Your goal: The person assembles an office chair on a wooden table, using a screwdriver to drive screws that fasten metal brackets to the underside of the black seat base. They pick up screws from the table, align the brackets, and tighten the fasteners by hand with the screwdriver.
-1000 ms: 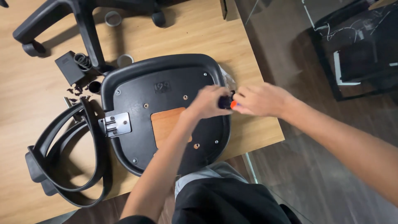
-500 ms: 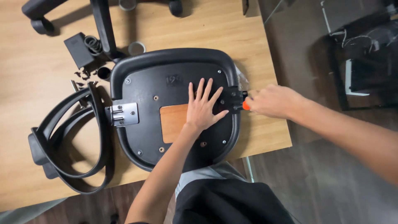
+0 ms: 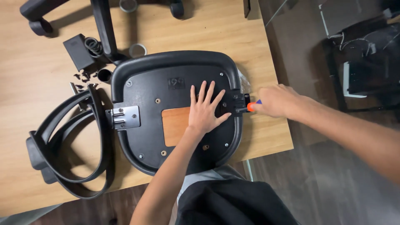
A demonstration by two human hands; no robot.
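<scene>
Chair seat (image 3: 166, 83) upside down on the wooden table (image 3: 37, 83). Left hand (image 3: 204, 110) flat on seat underside, fingers spread, gripping nothing, just right of the brown wood patch (image 3: 175, 125). Right hand (image 3: 275, 100) fist-closed on an orange-handled screwdriver (image 3: 252, 105), tip at the black bracket (image 3: 239, 103) on seat's right edge. Armrest (image 3: 66, 146) left of seat.

I see one black chair seat (image 3: 175, 83) lying upside down on one wooden table (image 3: 41, 75). Left of the seat lie two looped black armrests (image 3: 66, 141) and one metal bracket (image 3: 124, 117). Above the seat sit one black box (image 3: 77, 51), two grey rings (image 3: 137, 50) and two visible castor wheels (image 3: 40, 26).
</scene>
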